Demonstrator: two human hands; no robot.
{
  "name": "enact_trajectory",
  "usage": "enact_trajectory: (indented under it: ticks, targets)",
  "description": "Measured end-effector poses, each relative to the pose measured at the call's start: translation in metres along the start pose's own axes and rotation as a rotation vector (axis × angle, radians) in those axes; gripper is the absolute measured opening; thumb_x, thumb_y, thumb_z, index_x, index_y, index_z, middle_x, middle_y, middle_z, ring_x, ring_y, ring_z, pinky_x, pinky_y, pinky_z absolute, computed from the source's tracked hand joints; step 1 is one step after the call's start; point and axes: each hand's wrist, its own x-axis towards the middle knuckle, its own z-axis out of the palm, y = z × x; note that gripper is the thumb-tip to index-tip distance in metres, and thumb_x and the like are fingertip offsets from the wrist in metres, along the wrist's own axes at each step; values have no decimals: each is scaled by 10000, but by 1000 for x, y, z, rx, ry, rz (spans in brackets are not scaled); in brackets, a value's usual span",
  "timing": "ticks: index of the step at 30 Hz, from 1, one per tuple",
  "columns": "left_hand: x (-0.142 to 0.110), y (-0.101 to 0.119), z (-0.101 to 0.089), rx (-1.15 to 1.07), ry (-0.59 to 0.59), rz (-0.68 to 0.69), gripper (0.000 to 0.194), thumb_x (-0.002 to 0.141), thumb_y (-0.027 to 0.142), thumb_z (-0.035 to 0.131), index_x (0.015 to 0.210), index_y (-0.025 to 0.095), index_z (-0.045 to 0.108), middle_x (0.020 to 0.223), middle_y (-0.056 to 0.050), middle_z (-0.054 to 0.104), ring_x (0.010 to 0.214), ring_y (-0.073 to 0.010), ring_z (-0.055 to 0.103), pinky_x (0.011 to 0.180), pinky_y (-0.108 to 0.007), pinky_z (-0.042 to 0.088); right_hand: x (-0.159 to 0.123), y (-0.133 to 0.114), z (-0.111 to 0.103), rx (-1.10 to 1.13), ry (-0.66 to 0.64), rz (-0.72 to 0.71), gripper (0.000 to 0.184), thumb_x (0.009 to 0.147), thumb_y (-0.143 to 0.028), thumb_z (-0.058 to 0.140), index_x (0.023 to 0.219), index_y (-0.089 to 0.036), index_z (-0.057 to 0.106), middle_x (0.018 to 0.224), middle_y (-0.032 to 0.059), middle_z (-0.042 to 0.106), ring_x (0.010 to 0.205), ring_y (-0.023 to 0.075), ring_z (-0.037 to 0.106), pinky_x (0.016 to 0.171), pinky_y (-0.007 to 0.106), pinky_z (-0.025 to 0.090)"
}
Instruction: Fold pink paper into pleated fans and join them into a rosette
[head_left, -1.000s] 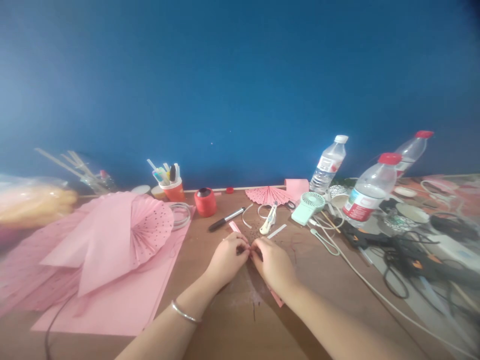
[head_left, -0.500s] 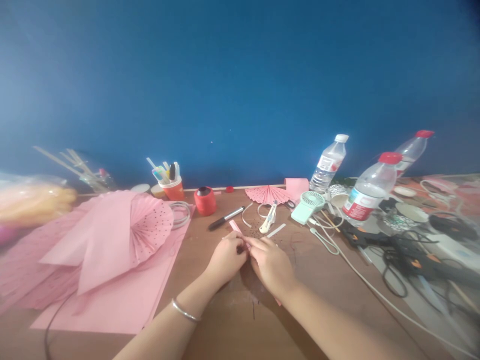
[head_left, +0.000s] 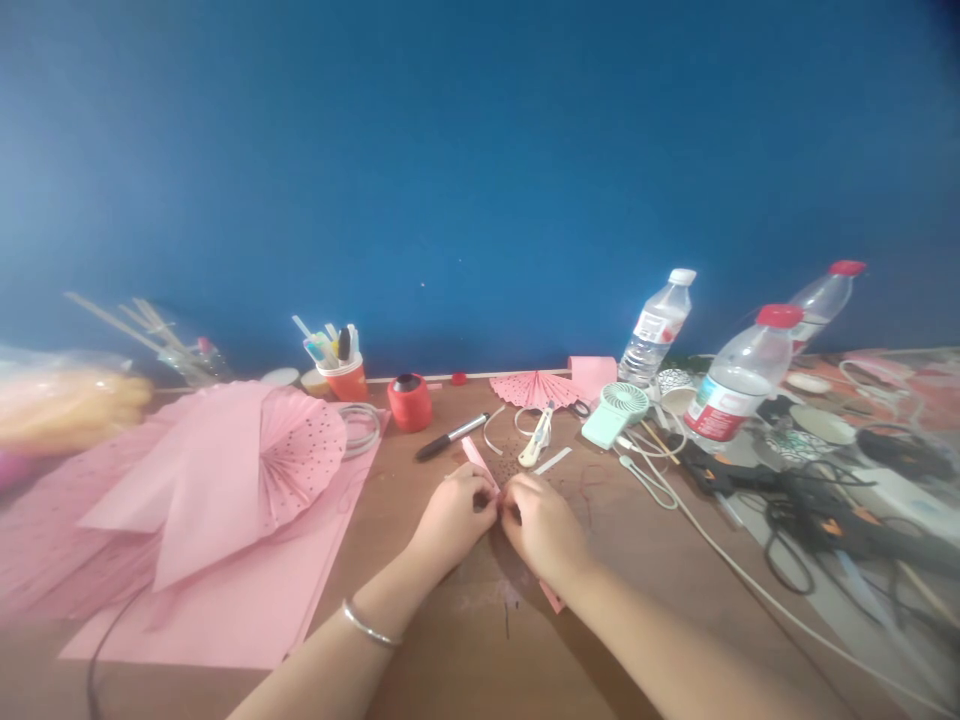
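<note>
Over the middle of the brown table, my left hand [head_left: 459, 512] and my right hand [head_left: 541, 515] meet with fingertips pinched on a narrow folded strip of pink paper [head_left: 478, 458]. One end of the strip sticks out beyond my fingers, away from me; its other end shows below my right wrist. Both hands cover its middle. Just beyond them lie a black marker [head_left: 452, 437], a white utility knife [head_left: 537, 437] and a pale strip [head_left: 553, 461]. A silver bangle [head_left: 370, 625] circles my left wrist.
Pink paper sheets and pleated fans [head_left: 217, 480] cover the left side. A red container [head_left: 410, 402] and a cup of pens [head_left: 346, 377] stand near the wall. A mint handheld fan [head_left: 616, 414], bottles [head_left: 739, 375] and tangled cables [head_left: 795, 520] crowd the right.
My right fingers have curled from lying extended across the strip into a pinch beside my left fingertips. More of the strip's two ends now shows.
</note>
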Motion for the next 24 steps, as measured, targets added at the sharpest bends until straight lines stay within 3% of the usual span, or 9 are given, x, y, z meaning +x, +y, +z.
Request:
enact_trajectory:
  ticks: [6,12,15,24]
  targets:
    - [1,0,1,28,19,-19,153,632,53,503,593,181,577,804,-1,595,731,-131,537,677,-240,407,0,-1,0,-88,57,-186,194,796,-57,438,747,-159,596,975,65,573,908,196,454,778,321,386]
    - [1,0,0,25,4,-1,179,616,28,490,584,181,578,794,5,598,725,-127,541,672,-236,406,-2,1,2,-156,8,-224,215,829,-88,424,704,-159,584,812,50,586,834,180,458,747,318,373]
    - [1,-1,0,22,10,8,167,633,41,501,579,180,576,786,3,598,720,-126,540,680,-240,411,-2,0,2,-141,3,-191,197,808,-74,436,693,-158,573,763,46,569,791,171,466,726,296,370]
    - [-1,1,-2,49,16,66,122,699,89,522,661,183,588,834,-6,578,772,-131,533,722,-246,409,1,5,3,92,-2,89,127,717,-85,519,646,-180,567,715,10,586,735,147,513,674,233,368]
